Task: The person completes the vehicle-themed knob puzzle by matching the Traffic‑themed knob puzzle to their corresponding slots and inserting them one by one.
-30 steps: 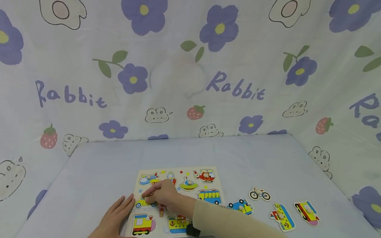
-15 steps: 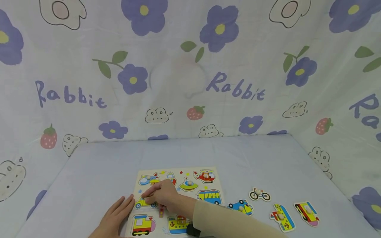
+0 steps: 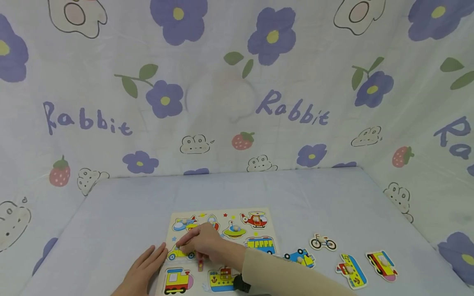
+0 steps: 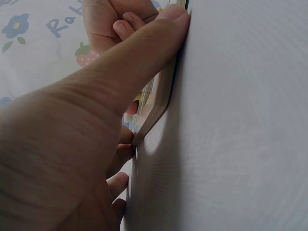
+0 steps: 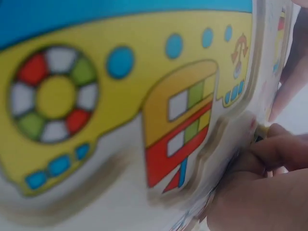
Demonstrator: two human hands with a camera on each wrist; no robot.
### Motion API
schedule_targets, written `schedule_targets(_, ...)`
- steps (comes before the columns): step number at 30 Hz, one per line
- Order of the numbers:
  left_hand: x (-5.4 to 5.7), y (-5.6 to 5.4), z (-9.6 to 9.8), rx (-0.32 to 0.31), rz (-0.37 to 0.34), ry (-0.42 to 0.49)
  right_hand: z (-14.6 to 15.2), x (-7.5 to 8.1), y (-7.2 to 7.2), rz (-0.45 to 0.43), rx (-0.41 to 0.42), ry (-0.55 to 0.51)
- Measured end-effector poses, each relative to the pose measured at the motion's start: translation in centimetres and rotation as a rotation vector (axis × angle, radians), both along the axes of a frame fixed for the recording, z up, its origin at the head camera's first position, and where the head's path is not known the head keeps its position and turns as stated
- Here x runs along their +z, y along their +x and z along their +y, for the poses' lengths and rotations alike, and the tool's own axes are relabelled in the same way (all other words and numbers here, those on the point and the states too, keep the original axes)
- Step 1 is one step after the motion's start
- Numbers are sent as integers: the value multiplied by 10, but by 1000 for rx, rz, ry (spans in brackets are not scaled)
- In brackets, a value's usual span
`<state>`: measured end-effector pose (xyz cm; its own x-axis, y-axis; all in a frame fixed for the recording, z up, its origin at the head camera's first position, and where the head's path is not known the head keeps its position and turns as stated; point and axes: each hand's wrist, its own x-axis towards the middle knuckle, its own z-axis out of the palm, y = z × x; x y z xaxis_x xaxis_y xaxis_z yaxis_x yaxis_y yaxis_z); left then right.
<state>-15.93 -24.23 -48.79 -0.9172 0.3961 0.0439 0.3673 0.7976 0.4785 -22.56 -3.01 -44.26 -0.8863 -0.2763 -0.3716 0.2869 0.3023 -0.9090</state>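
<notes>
A pale wooden peg puzzle board [image 3: 269, 231] lies on the table. Near its left side, my right hand [image 3: 206, 241] pinches the top of the yellow car piece [image 3: 180, 254] with thumb and index finger; the fingers hide its knob. The car overlaps its place on the board. My left hand [image 3: 140, 269] rests at the board's left edge with fingers extended. In the left wrist view, the left thumb [image 4: 144, 43] lies along the board's side [image 4: 161, 94]. The ship picture [image 5: 115, 91] on the board fills much of the right wrist view.
Plane [image 3: 182, 224], flying saucer [image 3: 234, 232] and helicopter [image 3: 255, 220] pieces with knobs sit in the board. On the table at right lie a bicycle piece [image 3: 323, 241], a blue-and-yellow vehicle piece [image 3: 301, 259], a ship piece [image 3: 352, 271] and a train piece [image 3: 382, 265]. A patterned curtain [image 3: 218, 152] stands behind.
</notes>
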Motion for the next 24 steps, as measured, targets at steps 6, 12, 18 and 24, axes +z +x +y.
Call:
schedule_targets(6,2,3,-1,16,-12,-1,19,6,1,71,66,-47)
schedule_targets(12,-1,4,8,17,-27,45,82,26,9,303,97,-28)
schedule_targets(18,0,4,9,14,-27,41,168,44,12,461,10,80)
schedule_targets(24,8,6,9,103,-147,24,239,45,27,484,-116,178)
